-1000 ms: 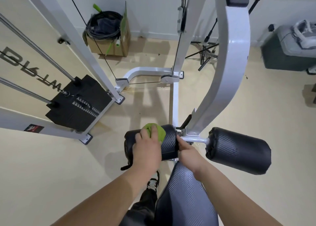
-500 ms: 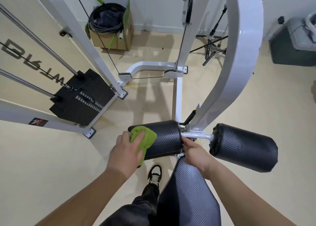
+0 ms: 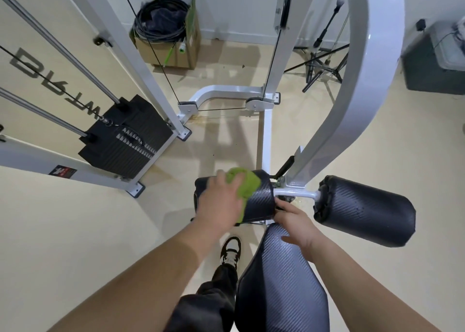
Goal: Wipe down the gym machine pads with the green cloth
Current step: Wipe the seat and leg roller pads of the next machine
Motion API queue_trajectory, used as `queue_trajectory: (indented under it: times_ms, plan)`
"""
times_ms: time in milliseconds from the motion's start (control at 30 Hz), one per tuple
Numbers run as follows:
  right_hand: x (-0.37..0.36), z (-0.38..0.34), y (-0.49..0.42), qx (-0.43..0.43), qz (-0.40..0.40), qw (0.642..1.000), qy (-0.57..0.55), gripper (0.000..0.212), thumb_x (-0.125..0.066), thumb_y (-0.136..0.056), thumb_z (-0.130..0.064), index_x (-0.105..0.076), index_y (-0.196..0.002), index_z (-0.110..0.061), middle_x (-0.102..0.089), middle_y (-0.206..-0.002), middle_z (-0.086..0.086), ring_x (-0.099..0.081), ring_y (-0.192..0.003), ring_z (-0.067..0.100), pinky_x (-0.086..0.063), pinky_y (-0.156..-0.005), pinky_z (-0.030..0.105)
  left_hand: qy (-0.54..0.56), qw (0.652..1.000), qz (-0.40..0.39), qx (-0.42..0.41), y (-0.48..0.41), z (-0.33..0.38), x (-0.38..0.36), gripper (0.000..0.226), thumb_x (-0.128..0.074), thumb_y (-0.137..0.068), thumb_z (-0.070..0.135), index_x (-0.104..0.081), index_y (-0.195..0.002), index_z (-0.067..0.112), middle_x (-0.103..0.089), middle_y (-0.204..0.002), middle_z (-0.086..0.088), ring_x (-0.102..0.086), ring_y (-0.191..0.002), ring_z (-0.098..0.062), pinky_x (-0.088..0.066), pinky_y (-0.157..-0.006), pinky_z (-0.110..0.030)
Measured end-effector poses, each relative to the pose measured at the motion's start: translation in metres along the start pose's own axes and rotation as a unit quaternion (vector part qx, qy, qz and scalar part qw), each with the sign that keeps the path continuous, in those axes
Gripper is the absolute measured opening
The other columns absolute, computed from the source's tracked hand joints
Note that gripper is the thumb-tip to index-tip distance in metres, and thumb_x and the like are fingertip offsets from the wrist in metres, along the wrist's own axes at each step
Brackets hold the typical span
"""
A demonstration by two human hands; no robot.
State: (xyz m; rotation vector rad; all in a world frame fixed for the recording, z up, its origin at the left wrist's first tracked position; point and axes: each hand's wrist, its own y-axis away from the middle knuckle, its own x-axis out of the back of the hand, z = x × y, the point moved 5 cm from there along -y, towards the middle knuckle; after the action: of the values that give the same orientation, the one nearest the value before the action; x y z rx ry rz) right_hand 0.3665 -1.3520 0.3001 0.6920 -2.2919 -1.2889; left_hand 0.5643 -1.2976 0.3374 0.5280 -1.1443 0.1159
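L hand (image 3: 221, 203) lies palm-down on the left roller pad (image 3: 261, 206) w/ the green cloth (image 3: 244, 184) bunched under it. It's motion-blurred, but the fingers look curled over the cloth and clamping it to the vinyl. The cloth shows past the fingertips on the pad's top/far side, and a strip hangs down beside the palm.

R hand (image 3: 294, 218) sits at that pad's inner end, heel and thumb on the top edge of the seat pad (image 3: 281, 286). Its fingertips drop into the gap by the white axle (image 3: 294, 194) and are hidden, so can't tell if they grip anything. Prob. just bracing.

Key relation: the pad's long axis runs left-right across the view, in line w/ the axle. The cloth is nearer the inner end, so the bare vinyl lies just right of it. The outer end, left of the cloth, is mostly covered by the hand. Strokes should prob. run along that axis or wrap round the roller.

The right roller pad (image 3: 364, 213) is well apart, beyond the frame upright (image 3: 364, 80). It's nearer the R hand, but the cloth is in the L, so it needs a reach across or a hand swap. The seat pad is directly below both hands. My read: early-to-mid task, w/ the first roller in progress and the other two pads not yet reached.
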Motion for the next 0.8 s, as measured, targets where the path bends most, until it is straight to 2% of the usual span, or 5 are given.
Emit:
queue_trajectory:
  times_ms: [100, 167, 300, 533, 800]
  plan:
    - [-0.003, -0.01, 0.006, 0.046, 0.042, 0.997, 0.036, 0.024, -0.058, -0.102, -0.026, -0.071, -0.122, -0.02, -0.07, -0.118, -0.001, -0.062, -0.099, 0.017, -0.045, -0.092, 0.036, 0.04, 0.99, 0.056, 0.127, 0.017, -0.069, 0.014, 0.058, -0.06, -0.091, 0.034, -0.041, -0.146, 0.024, -0.045, -0.109, -0.012, -0.056, -0.094, -0.036, -0.053, -0.072, -0.042]
    - [-0.004, -0.017, 0.0, 0.071, 0.074, 0.989, 0.104, 0.036, -0.051, -0.105, -0.038, -0.072, -0.112, -0.009, -0.071, -0.109, 0.006, -0.062, -0.095, 0.019, -0.047, -0.089, 0.037, 0.049, 0.986, 0.065, 0.146, 0.025, -0.073, 0.013, 0.057, -0.061, -0.09, 0.033, -0.046, -0.143, 0.017, -0.047, -0.103, -0.014, -0.058, -0.087, -0.037, -0.052, -0.069, -0.041]
    - [-0.01, -0.032, -0.015, 0.13, 0.098, 0.978, 0.131, 0.032, -0.051, -0.106, -0.029, -0.07, -0.13, -0.019, -0.071, -0.114, 0.0, -0.062, -0.108, 0.021, -0.045, -0.095, 0.032, -0.005, 0.996, 0.053, 0.074, 0.031, -0.014, 0.004, 0.059, -0.061, -0.091, 0.033, -0.042, -0.143, 0.016, -0.048, -0.118, -0.015, -0.055, -0.097, -0.03, -0.051, -0.074, -0.037]
    - [-0.002, -0.016, -0.037, 0.121, 0.1, 0.984, 0.089, 0.029, -0.059, -0.102, -0.017, -0.074, -0.077, -0.011, -0.069, -0.067, 0.009, -0.059, -0.07, 0.022, -0.049, -0.07, 0.032, -0.042, 0.994, -0.048, -0.088, -0.032, 0.068, -0.012, 0.062, -0.062, -0.093, 0.033, -0.034, -0.149, 0.027, -0.042, -0.131, -0.014, -0.049, -0.112, -0.035, -0.053, -0.078, -0.045]
    - [0.004, -0.008, -0.051, 0.102, 0.073, 0.99, 0.071, 0.021, -0.067, -0.1, -0.027, -0.079, -0.117, -0.024, -0.078, -0.1, -0.004, -0.073, -0.103, 0.026, -0.055, -0.102, 0.049, 0.009, 0.986, -0.03, 0.162, -0.025, -0.073, 0.021, 0.054, -0.054, -0.094, 0.04, -0.042, -0.145, 0.027, -0.048, -0.118, -0.014, -0.059, -0.106, -0.039, -0.048, -0.08, -0.04]
